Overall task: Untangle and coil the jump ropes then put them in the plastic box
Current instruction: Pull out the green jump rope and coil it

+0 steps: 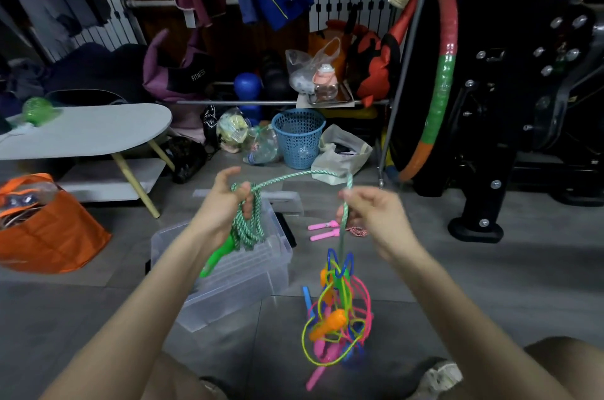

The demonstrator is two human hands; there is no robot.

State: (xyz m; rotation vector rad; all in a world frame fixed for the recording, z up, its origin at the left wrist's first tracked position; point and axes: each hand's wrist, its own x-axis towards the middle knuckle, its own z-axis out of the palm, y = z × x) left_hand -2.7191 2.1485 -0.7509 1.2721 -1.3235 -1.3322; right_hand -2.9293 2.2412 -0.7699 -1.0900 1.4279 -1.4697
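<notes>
My left hand [222, 203] grips several loops of a green-and-white braided jump rope [248, 229]; its green handle [215, 257] hangs below the hand. The rope arcs right to my right hand [372, 213], which pinches it. Below that hand the rope drops into a hanging tangle of ropes [340, 314] in blue, pink, yellow and orange, with orange and pink handles caught in it. The clear plastic box [242, 282] stands on the floor under my left hand. A rope with pink handles [322, 229] lies on the floor past the box.
An orange bag [45, 229] sits at the left beside a low white table [85, 131]. A blue basket [299, 138], bags and a hula hoop [438, 82] stand at the back. My knees [562, 367] frame the bottom edge.
</notes>
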